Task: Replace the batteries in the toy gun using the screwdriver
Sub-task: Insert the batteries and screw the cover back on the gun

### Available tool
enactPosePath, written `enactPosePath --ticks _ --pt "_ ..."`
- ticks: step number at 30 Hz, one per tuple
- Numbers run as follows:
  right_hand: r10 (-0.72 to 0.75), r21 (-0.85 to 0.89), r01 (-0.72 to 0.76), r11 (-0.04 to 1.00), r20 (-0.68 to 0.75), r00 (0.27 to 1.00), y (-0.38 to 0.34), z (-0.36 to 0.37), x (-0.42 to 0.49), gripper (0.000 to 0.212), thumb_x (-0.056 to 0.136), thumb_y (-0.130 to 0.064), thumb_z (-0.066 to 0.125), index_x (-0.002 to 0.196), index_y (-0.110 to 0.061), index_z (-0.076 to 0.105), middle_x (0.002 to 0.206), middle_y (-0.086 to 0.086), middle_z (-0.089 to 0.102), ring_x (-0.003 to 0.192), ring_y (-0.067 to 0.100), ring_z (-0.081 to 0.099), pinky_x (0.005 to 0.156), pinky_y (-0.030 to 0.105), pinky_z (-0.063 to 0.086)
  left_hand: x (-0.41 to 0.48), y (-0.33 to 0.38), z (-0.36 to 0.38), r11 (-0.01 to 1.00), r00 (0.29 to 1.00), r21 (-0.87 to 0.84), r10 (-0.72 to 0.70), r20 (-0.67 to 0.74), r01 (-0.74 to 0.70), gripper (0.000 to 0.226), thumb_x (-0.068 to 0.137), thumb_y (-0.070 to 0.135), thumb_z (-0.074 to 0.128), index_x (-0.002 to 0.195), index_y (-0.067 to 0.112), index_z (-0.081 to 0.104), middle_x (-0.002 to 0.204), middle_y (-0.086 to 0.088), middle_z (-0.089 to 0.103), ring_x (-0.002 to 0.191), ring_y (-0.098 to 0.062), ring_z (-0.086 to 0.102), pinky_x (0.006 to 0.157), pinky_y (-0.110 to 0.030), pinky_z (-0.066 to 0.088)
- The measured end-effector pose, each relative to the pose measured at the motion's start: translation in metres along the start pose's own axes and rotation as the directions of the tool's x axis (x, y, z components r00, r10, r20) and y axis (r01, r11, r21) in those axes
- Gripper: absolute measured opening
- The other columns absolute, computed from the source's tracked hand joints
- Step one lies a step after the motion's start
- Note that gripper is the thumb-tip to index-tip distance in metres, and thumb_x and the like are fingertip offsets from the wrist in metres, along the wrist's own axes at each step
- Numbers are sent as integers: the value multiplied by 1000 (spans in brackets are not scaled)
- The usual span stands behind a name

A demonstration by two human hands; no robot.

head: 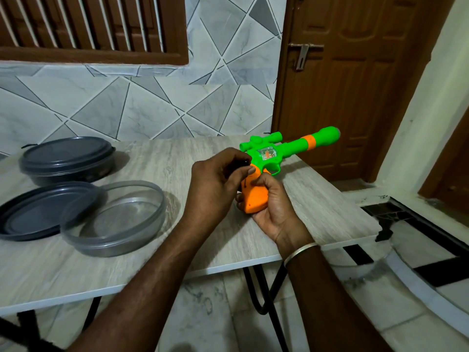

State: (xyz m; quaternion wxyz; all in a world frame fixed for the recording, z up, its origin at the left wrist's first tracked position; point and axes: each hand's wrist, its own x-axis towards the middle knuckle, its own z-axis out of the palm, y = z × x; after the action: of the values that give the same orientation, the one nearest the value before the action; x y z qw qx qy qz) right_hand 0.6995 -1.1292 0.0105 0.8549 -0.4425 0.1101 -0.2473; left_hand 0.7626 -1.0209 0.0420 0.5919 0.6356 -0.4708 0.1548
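Green-and-orange plastic toy gun [269, 156] hangs above the right end of the pale wood-grain counter [152, 161], its orange handle clasped in the right grip [275, 209], while the left grip [215, 181] pinches a small black tool [245, 162] at that handle's top.

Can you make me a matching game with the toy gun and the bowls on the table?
Things:
1 toy gun
2 far bowl
3 near bowl
4 loose lid

States:
a see-through, uncovered
b gripped by the right hand
c lies flat, covers nothing
d has its lid on

Pairs: 1-b, 2-d, 3-a, 4-c
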Motion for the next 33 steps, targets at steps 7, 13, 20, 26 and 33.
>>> enactPosePath --ticks 7,13,20,26,33 --pt "5 22 -5 1000 -10 1000 2 -3 4 26 90 -11 41 102 -12 64 89 12 65 75 24 58 67 33 43 -1 0 1 981 991 145 133 -2 -132 29 91 7 65 118 13 73 103 0 74 92 -5 66 82 -21 54" --pt "-2 22 2 1000 16 1000 0 -1 3 27 92 -12 39 94 -15 66 83 9 64 68 21 57 63 30 41 0 3 1 980 989 129 150 11 -151 24 91 8 70 115 11 73 101 1 75 93 -3 68 83 -14 53" --pt "12 23 -13 1000 19 1000 1 -2 3 24 91 -11 39 94 -13 63 78 7 66 64 18 59 62 31 42 2 1 1 964 984 201 180 2 -176 25 89 9 68 113 12 76 101 -2 76 90 -10 70 82 -30 57" --pt "1 47 -2 999 23 1000 1 0 3 26 92 -13 40 92 -15 66 76 6 68 67 20 59 68 33 41 0 5 1 981 989 126 146 37 -149 26 92 10 69 117 12 72 103 1 76 92 -4 71 86 -27 58" --pt "16 32 -16 999 12 1000 -1 1 1 24 91 -12 39 91 -14 63 78 8 65 61 19 58 59 29 42 0 5 3 960 981 222 184 -53 -168 19 89 16 70 106 10 78 95 -2 76 85 -12 70 80 -27 56"
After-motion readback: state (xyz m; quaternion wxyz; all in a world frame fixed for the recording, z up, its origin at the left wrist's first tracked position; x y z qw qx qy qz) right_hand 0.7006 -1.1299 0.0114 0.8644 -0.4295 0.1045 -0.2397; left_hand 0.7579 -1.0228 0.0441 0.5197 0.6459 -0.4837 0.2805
